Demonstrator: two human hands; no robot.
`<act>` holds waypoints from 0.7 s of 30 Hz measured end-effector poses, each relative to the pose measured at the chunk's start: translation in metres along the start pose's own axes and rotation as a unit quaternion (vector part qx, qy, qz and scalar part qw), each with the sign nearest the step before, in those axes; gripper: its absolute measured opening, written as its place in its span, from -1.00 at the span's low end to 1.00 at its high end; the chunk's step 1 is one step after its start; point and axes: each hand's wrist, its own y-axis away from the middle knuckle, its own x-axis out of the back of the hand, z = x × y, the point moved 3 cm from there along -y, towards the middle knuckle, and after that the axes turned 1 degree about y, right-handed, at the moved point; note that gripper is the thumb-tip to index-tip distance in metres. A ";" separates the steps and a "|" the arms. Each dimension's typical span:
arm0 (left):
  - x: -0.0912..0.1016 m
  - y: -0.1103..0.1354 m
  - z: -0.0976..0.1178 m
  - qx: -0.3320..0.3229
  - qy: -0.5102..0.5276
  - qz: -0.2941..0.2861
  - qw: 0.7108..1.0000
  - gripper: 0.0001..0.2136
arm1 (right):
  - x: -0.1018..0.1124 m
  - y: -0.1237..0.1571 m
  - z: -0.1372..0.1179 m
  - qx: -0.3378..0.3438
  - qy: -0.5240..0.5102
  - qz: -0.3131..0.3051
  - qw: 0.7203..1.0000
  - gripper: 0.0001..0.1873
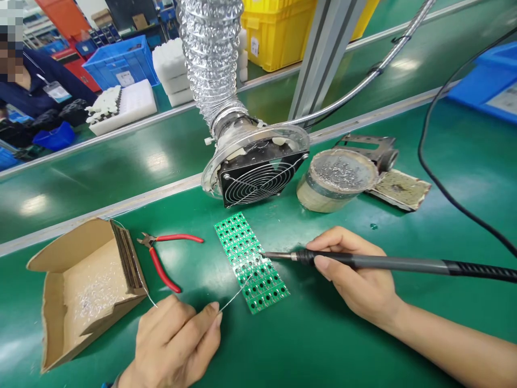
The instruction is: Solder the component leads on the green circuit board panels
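A green circuit board panel (250, 261) lies flat on the green mat in front of me. My right hand (355, 275) is closed round a black soldering iron (388, 263), whose tip touches the board's right edge near its middle. My left hand (177, 337) pinches a thin solder wire (236, 293), and the wire's free end reaches the board just below the iron tip. The iron's black cable runs off to the right.
A fume fan (258, 175) on a silver flexible duct (212, 59) stands behind the board. Right of it sit a solder tin (337, 180) and an iron stand with sponge (398, 186). Red-handled cutters (163, 253) and an open cardboard box (86, 285) lie left. A person's dark blue sleeve (40, 83) shows beyond the conveyor.
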 end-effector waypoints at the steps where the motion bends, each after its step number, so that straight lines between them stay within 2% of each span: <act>1: 0.000 0.000 0.000 -0.001 0.000 -0.001 1.000 -0.83 | 0.000 0.000 -0.001 0.002 0.004 0.001 1.000 -0.93; 11: -0.008 -0.005 -0.002 -0.013 -0.002 -0.002 1.000 -0.79 | 0.000 -0.001 -0.004 0.000 0.025 0.007 1.000 -0.92; 21: -0.001 -0.004 0.000 -0.005 -0.003 0.000 1.000 -0.83 | 0.001 0.002 -0.002 -0.030 -0.043 0.026 0.998 -0.97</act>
